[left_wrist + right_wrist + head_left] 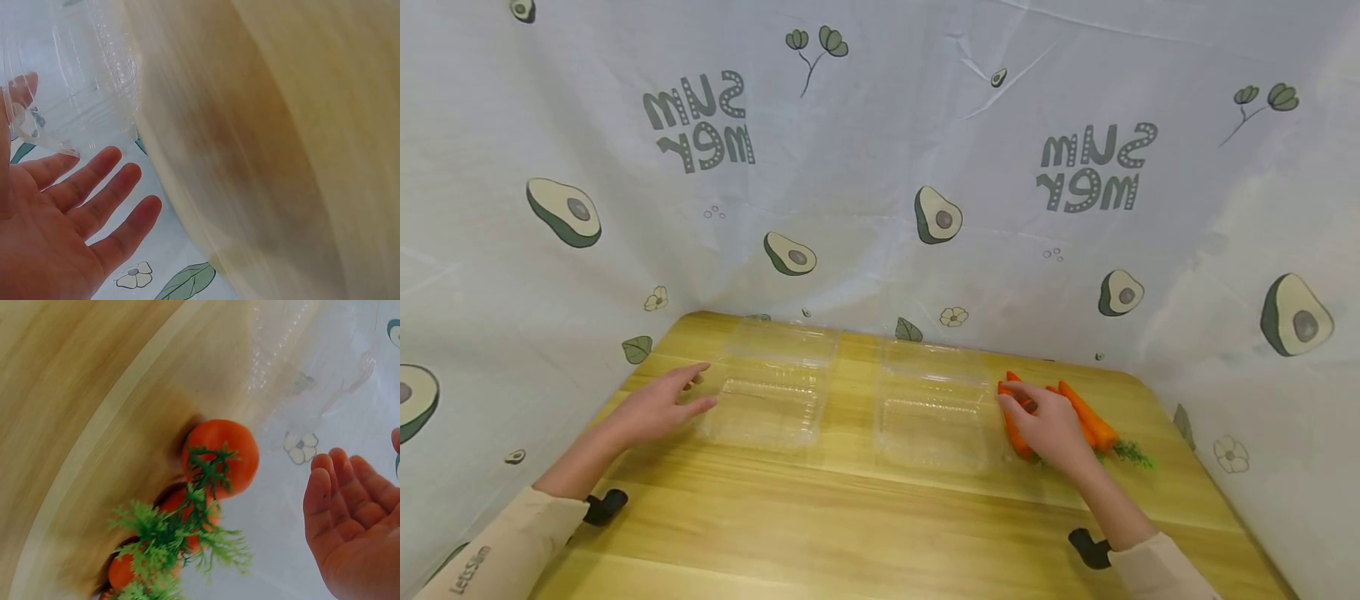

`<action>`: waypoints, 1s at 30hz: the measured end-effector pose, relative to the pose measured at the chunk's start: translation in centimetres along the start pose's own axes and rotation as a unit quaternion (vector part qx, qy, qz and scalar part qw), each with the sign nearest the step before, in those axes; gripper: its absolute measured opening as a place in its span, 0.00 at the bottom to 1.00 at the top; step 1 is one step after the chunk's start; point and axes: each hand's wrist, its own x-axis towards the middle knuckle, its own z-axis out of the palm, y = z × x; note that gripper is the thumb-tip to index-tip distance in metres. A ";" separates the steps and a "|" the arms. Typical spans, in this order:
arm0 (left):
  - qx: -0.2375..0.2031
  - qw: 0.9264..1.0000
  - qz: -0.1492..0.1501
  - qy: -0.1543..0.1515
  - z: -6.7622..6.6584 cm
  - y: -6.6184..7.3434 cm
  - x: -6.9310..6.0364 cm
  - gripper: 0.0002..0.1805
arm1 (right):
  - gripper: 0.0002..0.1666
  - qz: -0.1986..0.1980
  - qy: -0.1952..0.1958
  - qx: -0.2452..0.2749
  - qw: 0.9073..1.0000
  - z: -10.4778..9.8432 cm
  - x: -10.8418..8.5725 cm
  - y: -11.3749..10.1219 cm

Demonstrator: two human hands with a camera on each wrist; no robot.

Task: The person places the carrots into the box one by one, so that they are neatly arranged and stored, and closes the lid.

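My left hand is at the left side of a clear plastic clamshell box, its fingers spread and relaxed. In the left wrist view, the fingers of that hand reach toward the rim of the clear box; whether they touch it I cannot tell. Over at the right, my right hand hovers over several orange carrots with green tops, its fingers loosely bent. The right wrist view has the hand apart from the carrots, holding nothing. Parts of the carrots are hidden behind it.
A second clear clamshell box lies with its lid raised, between the first box and the carrots. Both stand on a wooden table. A white curtain with avocado prints closes off the back and both sides.
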 end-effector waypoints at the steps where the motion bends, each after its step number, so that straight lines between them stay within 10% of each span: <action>1: 0.001 1.000 0.002 0.001 0.0 0.0 0.0 0.41 | 0.25 0.007 -0.002 0.006 1.000 -0.2 -0.1 0.1; 30: -0.014 0.999 0.040 -0.008 -0.6 -1.0 -0.4 0.42 | 0.36 0.107 -0.027 0.025 0.994 -1.3 -1.3 3.1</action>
